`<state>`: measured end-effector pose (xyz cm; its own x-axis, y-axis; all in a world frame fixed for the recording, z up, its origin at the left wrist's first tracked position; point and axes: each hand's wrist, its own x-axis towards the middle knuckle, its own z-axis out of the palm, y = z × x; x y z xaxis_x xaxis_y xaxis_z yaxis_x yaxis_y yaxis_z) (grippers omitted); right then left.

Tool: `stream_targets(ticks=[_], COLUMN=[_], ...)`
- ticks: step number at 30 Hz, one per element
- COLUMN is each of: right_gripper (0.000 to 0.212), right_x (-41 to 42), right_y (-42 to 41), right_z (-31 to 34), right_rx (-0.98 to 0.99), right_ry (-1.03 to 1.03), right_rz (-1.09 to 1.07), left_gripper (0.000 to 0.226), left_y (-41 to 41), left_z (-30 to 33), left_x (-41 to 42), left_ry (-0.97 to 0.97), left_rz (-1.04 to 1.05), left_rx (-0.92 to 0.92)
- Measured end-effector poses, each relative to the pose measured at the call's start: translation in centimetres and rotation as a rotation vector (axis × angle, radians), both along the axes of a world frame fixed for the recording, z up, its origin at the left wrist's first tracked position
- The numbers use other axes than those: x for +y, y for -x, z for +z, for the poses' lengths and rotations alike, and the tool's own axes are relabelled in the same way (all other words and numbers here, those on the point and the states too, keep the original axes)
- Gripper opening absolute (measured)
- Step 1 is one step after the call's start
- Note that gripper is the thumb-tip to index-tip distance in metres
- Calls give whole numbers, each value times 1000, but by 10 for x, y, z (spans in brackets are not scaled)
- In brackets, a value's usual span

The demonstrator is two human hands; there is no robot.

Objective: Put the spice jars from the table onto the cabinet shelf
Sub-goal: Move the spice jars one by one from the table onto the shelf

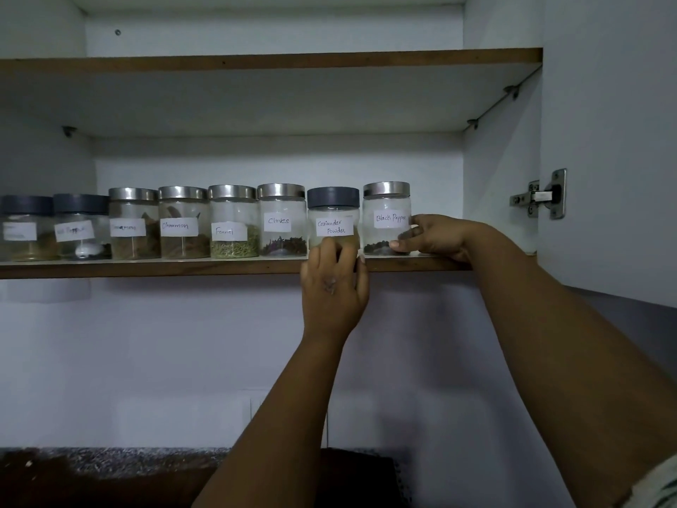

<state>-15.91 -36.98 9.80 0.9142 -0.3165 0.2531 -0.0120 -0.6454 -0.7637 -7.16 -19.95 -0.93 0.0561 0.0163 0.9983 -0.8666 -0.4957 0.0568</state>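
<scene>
Glass Black Pepper jar (386, 218) gripped by right hand (436, 238) fingers (399, 245) on shelf (146, 268).

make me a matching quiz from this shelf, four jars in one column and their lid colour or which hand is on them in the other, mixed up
Jars:
1. Cloves jar
2. Coriander jar
3. Black pepper jar
4. Fennel jar

States:
A. right hand grips it
B. dark lid, left hand on it
C. silver lid, green seeds inside
D. silver lid, dark buds at the bottom

Pairs: 1-D, 2-B, 3-A, 4-C
</scene>
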Motion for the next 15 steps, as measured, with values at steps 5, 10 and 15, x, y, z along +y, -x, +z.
stream_targets(ticks=[5,10,15], right_gripper=[118,108,75], right_x=[7,38,65], right_y=[6,29,39], right_z=[1,-3,-53], right_rx=[85,284,87], right_ry=[160,382,707], right_rz=[-157,-305,-576], left_gripper=[10,11,37], left_y=[0,0,0], left_z=[-1,-4,-19], left_x=[-1,2,22], left_ry=[-14,-32,-161], left_rz=[6,-3,-55], left_rx=[0,-1,-30])
